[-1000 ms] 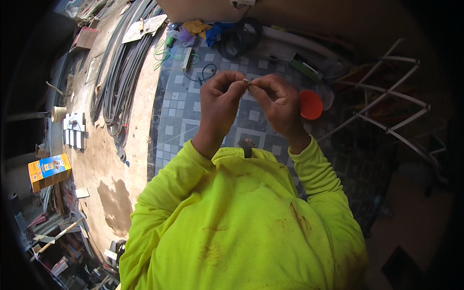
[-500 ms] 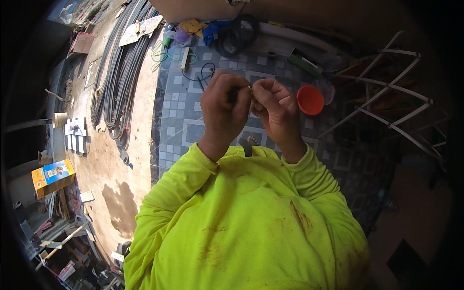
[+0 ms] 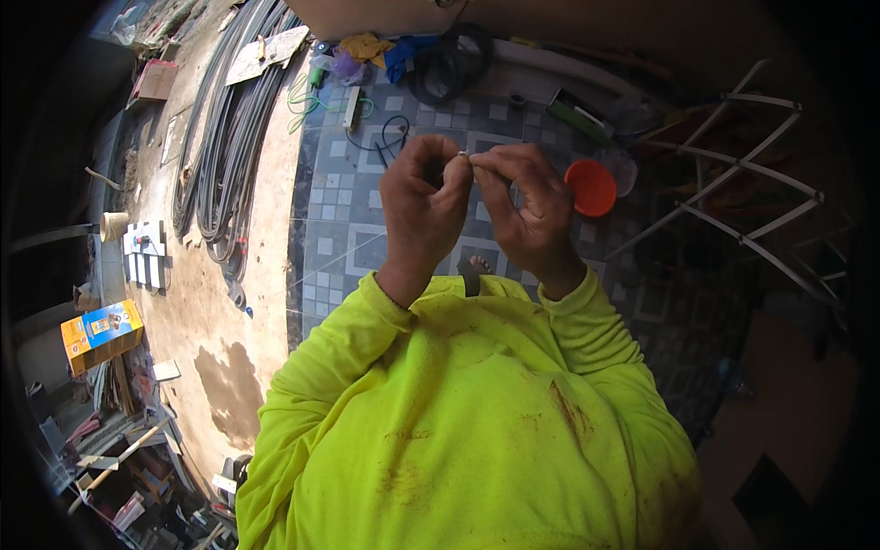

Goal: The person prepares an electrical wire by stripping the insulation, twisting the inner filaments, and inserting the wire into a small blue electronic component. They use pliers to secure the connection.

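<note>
Both hands are raised in front of my chest, fingertips meeting over the tiled floor. My left hand [image 3: 424, 206] is curled, thumb and forefinger pinched at a tiny pale piece [image 3: 463, 155] that is too small to name. Against the other side of that piece, my right hand [image 3: 529, 206] presses its thumb and forefinger together, its other fingers bent. Whether the right fingertips hold a part of the same piece cannot be made out. The sleeves of my stained yellow-green top [image 3: 477, 412] reach to both wrists.
An orange-red bowl [image 3: 590, 188] sits beyond my right hand. Further right stands a folding lattice frame [image 3: 742, 165]. Black cable coils [image 3: 449, 69] lie by the wall, near a power strip [image 3: 352, 107]. Long black pipes [image 3: 225, 156] and a yellow-blue box [image 3: 103, 335] are at left.
My right hand has turned and its fingers have straightened toward the left fingertips. The pinch of my left hand has tilted slightly, and the pale piece shows more clearly.
</note>
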